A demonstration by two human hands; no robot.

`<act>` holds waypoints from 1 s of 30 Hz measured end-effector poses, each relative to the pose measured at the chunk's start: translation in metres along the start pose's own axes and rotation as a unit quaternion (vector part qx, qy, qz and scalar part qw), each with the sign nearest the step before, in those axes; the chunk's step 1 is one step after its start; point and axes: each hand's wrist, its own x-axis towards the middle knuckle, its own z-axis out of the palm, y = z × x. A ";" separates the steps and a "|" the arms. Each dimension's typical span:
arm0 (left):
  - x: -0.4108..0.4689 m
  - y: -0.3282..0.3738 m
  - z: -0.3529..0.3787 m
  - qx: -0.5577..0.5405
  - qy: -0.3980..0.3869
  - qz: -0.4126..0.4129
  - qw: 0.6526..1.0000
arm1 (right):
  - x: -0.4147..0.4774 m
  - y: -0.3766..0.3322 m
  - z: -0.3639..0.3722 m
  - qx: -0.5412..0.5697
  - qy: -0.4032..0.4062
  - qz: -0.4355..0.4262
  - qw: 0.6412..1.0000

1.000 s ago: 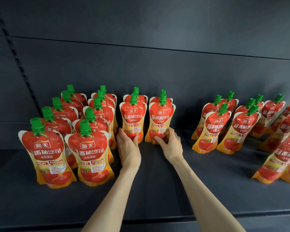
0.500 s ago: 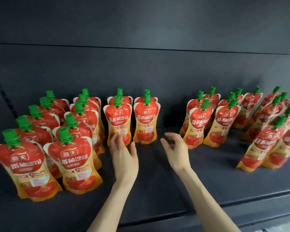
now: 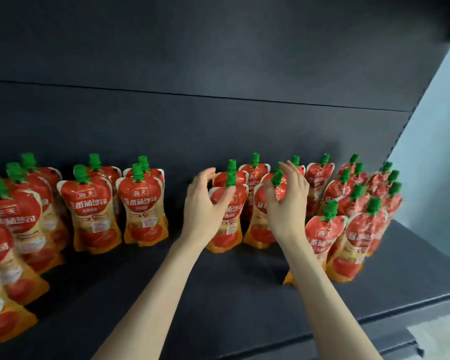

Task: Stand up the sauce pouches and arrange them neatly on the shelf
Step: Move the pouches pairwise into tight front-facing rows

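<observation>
1. Glossy red-and-orange plastic sauce pouches (image 3: 140, 206) with green screw caps (image 3: 137, 172) stand in rows on the matte dark shelf (image 3: 218, 294).
2. Left hand (image 3: 205, 206) cups one middle pouch (image 3: 226, 235); grip cannot be confirmed.
3. Right hand (image 3: 287, 201) curls round the neighbouring pouch (image 3: 257, 229).

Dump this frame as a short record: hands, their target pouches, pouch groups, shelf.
left hand: cupped round top of middle pouch; grip unclear, blurred
right hand: cupped round top of neighbouring pouch; grip unclear
left group: upright, in rows
right group: upright, tightly clustered
shelf: dark; bare gap between left group and middle pouch
</observation>
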 end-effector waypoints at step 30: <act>-0.119 -0.043 -0.040 -0.069 0.032 -0.171 0.982 | -0.090 0.034 0.029 0.318 -0.295 0.108 0.895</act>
